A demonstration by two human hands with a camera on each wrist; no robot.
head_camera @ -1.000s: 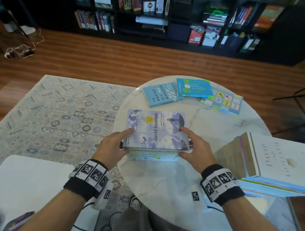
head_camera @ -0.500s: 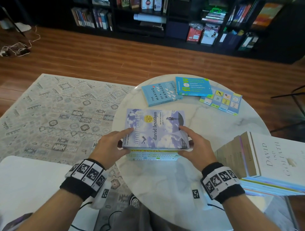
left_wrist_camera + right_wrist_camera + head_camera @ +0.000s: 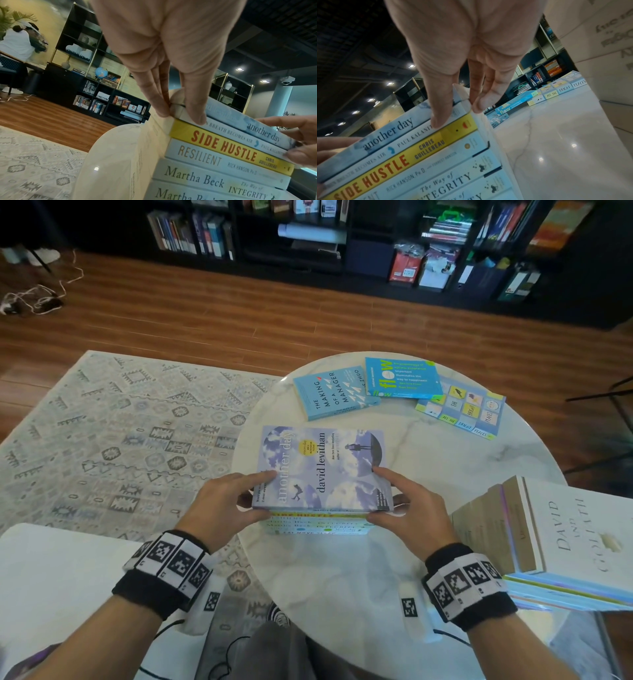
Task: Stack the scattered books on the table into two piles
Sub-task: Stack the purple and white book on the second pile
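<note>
A pile of several books [image 3: 318, 525] stands near the front of the round marble table [image 3: 428, 467], topped by the pale blue "another day" book [image 3: 322, 463] [image 3: 264, 133] [image 3: 388, 134]. My left hand [image 3: 226, 505] [image 3: 180, 116] pinches the near-left corner of the top books: thumb on the spines, fingers along the side edge. My right hand [image 3: 407, 505] [image 3: 459, 115] pinches the near-right corner the same way. A taller pile topped by the white "David and Goliath" [image 3: 565, 542] stands at the right edge. Three books lie loose at the back: "The Making of a Manager" [image 3: 335, 393], "Flow" [image 3: 402, 378], "All the Bright Places" [image 3: 462, 409].
A patterned rug [image 3: 120, 433] and wooden floor [image 3: 205, 316] lie left of and beyond the table. Dark bookshelves [image 3: 342, 234] line the far wall. A white surface [image 3: 51, 577] sits at my lower left. Bare marble lies between the two piles.
Both hands and all books keep their places; only the head view has shifted slightly.
</note>
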